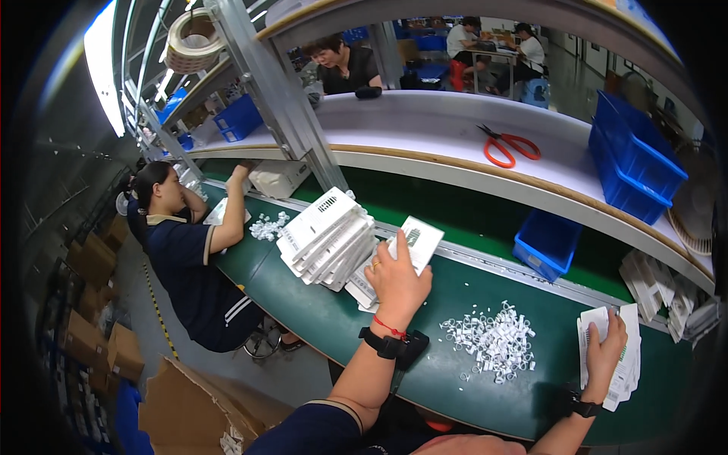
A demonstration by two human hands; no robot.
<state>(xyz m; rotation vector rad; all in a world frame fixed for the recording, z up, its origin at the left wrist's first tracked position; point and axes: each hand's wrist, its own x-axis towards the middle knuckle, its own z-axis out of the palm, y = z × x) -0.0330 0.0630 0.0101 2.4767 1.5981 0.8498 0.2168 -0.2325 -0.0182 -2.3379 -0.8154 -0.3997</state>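
Note:
My left hand (398,277) grips a flat white box (427,239) with its fingers curved over the top. That box lies against the right side of a tall, leaning stack of flat white boxes (322,227) on the green worktable (303,303). At the far right, my right hand (605,353) holds a few flat white boxes (626,364) fanned out on the tabletop; its thumb side is partly hidden. Between my hands sits a loose pile of small white plastic rings or clips (497,341), with some strays around it.
Above the table, a shelf (425,121) carries red-handled scissors (506,144) and blue bins (637,159). Another blue bin (547,243) stands under it. More white boxes (660,288) lean at the right. A co-worker (182,250) sits at left; a cardboard box (189,409) is nearby.

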